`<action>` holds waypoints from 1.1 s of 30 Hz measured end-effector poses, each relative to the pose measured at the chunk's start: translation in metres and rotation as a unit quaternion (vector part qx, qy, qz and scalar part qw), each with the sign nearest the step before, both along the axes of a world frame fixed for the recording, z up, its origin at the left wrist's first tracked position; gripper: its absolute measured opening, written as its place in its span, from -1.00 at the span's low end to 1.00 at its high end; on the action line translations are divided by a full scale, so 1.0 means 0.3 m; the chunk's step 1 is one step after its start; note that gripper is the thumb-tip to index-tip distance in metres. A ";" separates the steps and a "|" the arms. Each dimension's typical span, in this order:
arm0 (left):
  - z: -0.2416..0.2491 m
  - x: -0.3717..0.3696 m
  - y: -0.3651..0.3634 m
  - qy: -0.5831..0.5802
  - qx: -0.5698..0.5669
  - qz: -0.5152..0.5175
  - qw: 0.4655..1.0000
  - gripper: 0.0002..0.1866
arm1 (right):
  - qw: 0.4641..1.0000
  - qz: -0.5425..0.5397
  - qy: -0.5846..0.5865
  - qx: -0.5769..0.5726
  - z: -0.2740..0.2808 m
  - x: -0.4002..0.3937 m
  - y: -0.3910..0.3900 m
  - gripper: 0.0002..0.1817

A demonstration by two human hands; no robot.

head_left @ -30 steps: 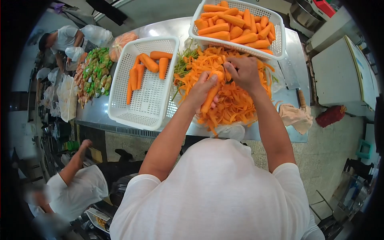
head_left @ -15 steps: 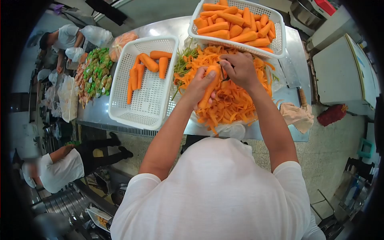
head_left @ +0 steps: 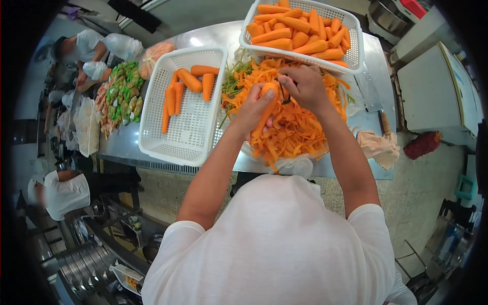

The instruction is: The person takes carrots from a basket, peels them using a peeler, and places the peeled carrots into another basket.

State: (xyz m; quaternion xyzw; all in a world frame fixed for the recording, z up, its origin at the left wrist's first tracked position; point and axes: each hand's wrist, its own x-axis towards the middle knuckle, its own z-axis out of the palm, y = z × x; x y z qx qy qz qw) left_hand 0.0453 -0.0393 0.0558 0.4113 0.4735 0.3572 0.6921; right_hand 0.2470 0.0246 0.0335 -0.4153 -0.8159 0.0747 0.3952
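My left hand (head_left: 254,112) is closed around a carrot (head_left: 267,113), tilted with its thick end pointing away from me. My right hand (head_left: 304,87) grips a peeler (head_left: 282,94), whose dark end shows beside the carrot's upper part; most of its handle is hidden by the fingers. Beneath both hands spreads a heap of orange carrot peelings (head_left: 297,132). On the left, a white perforated basket (head_left: 185,131) holds several carrots (head_left: 190,80). Beyond my hands, a second white basket (head_left: 360,53) is piled with carrots (head_left: 295,30).
A large knife (head_left: 370,91) and a cloth (head_left: 378,147) lie on the metal table (head_left: 127,145) at right. Green-wrapped produce (head_left: 122,91) is heaped at the left end. One person (head_left: 68,190) stands behind at left, another (head_left: 86,48) beyond the table. A fridge (head_left: 432,94) stands right.
Both hands stay nearly in place, with the peeler shifted slightly along the carrot. The person behind at left has moved farther left and away.
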 end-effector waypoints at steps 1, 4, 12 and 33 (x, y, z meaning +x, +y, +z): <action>0.006 0.006 0.001 0.000 0.004 -0.004 1.000 -0.62 | 0.999 -0.036 -0.001 -0.012 -0.059 0.017 0.034 -0.66; 0.005 -0.010 0.020 -0.009 -0.029 0.015 0.999 -0.59 | 0.996 -0.066 0.056 0.038 -0.046 -0.005 0.059 -0.68; -0.008 -0.004 0.027 -0.010 -0.046 0.017 0.999 -0.59 | 0.993 -0.094 0.044 0.049 -0.049 -0.014 0.039 -0.66; -0.017 -0.027 0.024 -0.053 -0.020 -0.014 0.998 -0.58 | 0.995 -0.100 0.004 -0.002 -0.071 0.021 0.047 -0.65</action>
